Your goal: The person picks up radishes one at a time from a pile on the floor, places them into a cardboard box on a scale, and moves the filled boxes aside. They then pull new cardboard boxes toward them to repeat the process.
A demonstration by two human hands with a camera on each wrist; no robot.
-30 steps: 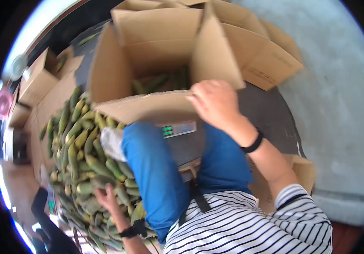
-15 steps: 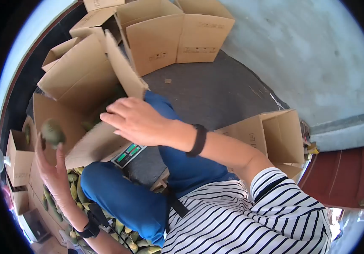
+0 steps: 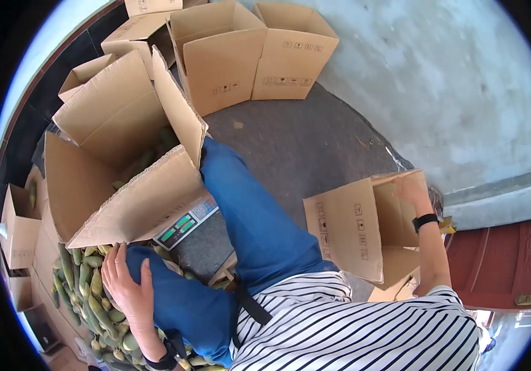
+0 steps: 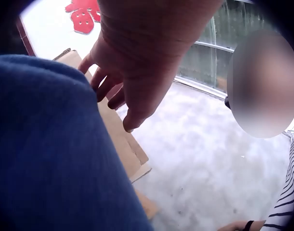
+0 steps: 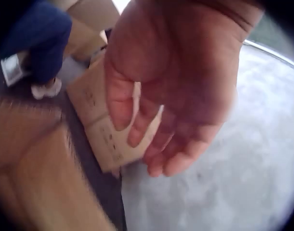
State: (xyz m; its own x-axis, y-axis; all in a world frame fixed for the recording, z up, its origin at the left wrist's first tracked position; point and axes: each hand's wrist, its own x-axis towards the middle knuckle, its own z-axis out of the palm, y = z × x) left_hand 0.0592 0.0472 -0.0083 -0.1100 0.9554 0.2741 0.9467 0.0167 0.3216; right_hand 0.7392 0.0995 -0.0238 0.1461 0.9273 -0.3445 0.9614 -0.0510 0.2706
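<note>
My left hand is held beside my left knee and above a heap of green and yellowish cucumbers. Its fingers are spread, with nothing in them; the left wrist view shows the same hand next to the blue trouser leg. A large open cardboard box, some cucumbers inside, stands in front by a scale with green digits. At the right, my right hand overlaps the upper flap of a smaller open box. In the right wrist view that hand has loosely bent fingers.
More open cardboard boxes stand at the back on the dark mat. Several others line the left side. A grey wall and a dark red panel bound the right.
The left hand held up a cucumber half a second ago; now it is lower, by the knee, without it. The right hand has left the large box and swung right to the smaller one.
</note>
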